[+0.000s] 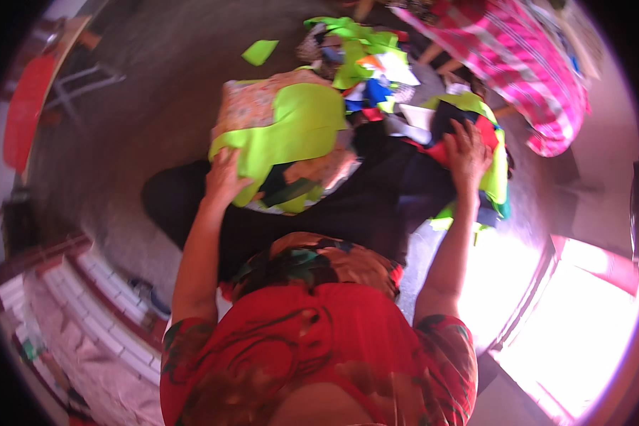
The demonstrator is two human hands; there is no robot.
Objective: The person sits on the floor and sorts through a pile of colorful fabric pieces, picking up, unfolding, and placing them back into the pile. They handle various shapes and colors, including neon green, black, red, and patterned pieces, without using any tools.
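Observation:
A stack of cloth pieces lies across my lap at the left. On top of it is a bright yellow-green cloth piece (pixel 305 117), over a peach patterned cloth (pixel 252 103). My left hand (pixel 226 174) rests on the near left edge of the yellow-green piece, fingers stretched and thumb apart. To the right, a second heap of scraps holds dark, red and yellow-green pieces. My right hand (pixel 468 153) lies spread over a red scrap (pixel 487 131) and a dark scrap (pixel 444 117) there.
Beyond my lap is a mixed heap of scraps (pixel 351 67); one loose green scrap (pixel 260 52) lies on the floor. Another person in a pink checked garment (pixel 518 64) sits at the far right. A red seat or panel (pixel 28 113) stands at the left, and bright light falls at the right.

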